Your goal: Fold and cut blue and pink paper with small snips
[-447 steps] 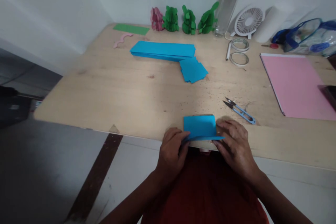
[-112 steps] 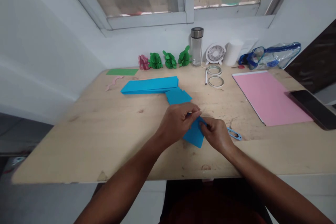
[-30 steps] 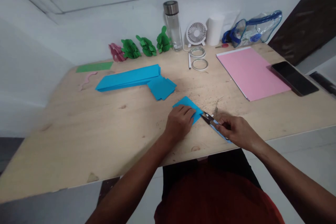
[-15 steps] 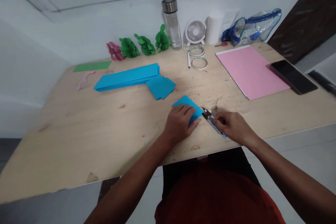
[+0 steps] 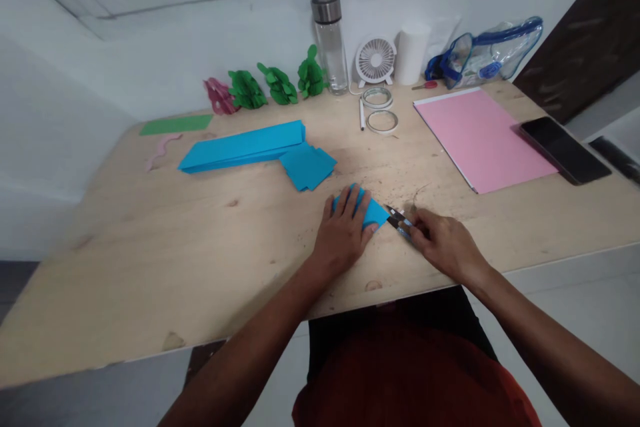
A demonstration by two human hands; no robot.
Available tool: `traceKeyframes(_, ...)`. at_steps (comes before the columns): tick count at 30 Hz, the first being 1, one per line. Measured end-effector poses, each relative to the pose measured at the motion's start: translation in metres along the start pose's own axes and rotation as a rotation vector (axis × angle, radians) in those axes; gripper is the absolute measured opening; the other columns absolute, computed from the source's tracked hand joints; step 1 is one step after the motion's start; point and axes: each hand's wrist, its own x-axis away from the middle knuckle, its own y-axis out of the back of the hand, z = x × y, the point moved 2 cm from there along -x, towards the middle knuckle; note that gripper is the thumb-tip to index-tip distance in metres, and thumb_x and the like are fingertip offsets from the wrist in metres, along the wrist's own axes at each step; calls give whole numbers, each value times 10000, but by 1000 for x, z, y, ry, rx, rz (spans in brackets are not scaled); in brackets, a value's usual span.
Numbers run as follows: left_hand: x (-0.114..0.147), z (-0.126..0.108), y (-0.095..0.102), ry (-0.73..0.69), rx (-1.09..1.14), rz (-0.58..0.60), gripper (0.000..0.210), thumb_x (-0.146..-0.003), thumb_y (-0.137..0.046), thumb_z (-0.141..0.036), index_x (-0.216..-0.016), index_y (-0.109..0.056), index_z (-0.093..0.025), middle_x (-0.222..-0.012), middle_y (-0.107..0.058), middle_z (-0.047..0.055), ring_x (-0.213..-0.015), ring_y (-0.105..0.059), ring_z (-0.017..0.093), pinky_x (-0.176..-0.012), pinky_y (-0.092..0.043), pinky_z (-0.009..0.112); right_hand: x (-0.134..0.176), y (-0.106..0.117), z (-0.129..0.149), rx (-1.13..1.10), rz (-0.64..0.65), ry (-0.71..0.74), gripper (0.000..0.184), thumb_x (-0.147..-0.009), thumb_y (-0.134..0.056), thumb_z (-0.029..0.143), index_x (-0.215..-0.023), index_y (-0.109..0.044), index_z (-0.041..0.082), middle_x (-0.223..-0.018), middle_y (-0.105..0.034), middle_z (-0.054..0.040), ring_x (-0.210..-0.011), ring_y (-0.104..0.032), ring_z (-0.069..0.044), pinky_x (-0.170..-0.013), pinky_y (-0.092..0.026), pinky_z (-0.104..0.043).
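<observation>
Blue paper (image 5: pixel 375 213): 1, flat on table (image 5: pixel 225 267) under left hand (image 5: pixel 343 230), fingers spread; corner points right, at snips (image 5: pixel 399 221). Snips: 1, gripped in right hand (image 5: pixel 440 240), long axis diagonal, blades pointing left and away. Tape rolls (image 5: pixel 378 105): 2. Green figures (image 5: pixel 283 85): 3.

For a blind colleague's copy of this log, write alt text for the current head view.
A person's left hand lies over a piece of blue paper on a wooden table, while the right hand holds thread snips close to the paper's corner. Blue strips and squares lie beyond; four paper figures, a bottle and a fan stand at the back.
</observation>
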Motion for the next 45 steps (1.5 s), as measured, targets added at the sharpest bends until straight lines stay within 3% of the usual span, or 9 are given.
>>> traceKeyframes(5,0,0,1,-8,-3,7,615,-934,-339,-476,-1426,-299,-111,-1511,-282,141,-1400,-216,298,-1107,-210,503,5,-8,6,94,-115,18,285,-887,-401,279,-1082,-596,207,-807,-721,-54,-643,-660,-215,-513,-376,-290)
traceKeyframes(10,1,0,4,-24,11,6,663,-907,-372,-528,-1424,-305,-118,-1514,-271,144,-1401,-202,318,-1104,-206,516,11,-15,11,175,-214,79,366,-884,-478,435,-1162,-582,221,-861,-725,-55,-703,-678,-226,-501,-418,-289)
traceKeyframes(19,2,-4,10,4,45,-11,632,-882,-416,-525,-1400,-364,-167,-1504,-294,131,-1367,-223,399,-1065,-219,578,11,-16,13,219,-248,130,340,-903,-437,349,-1157,-589,183,-903,-723,-74,-715,-670,-214,-492,-412,-290)
traceKeyframes(29,3,-5,9,8,36,2,637,-889,-413,-518,-1411,-345,-160,-1510,-285,132,-1368,-231,390,-1068,-228,557,11,-17,15,308,-272,135,360,-931,-400,361,-1176,-580,166,-892,-697,-82,-694,-644,-204,-464,-316,-266)
traceKeyframes(38,0,-6,11,-19,52,15,605,-904,-391,-489,-1401,-357,-148,-1505,-303,120,-1391,-214,336,-1087,-210,554,9,-20,13,333,-328,185,365,-936,-402,340,-1189,-583,149,-898,-688,-80,-665,-623,-178,-512,-341,-279)
traceKeyframes(45,0,-8,15,-42,66,9,556,-905,-409,-463,-1416,-340,-256,-1486,-333,115,-1372,-256,345,-1072,-217,567,11,-17,12,351,-330,156,356,-937,-397,367,-1140,-625,184,-904,-668,-78,-605,-597,-162,-487,-315,-274)
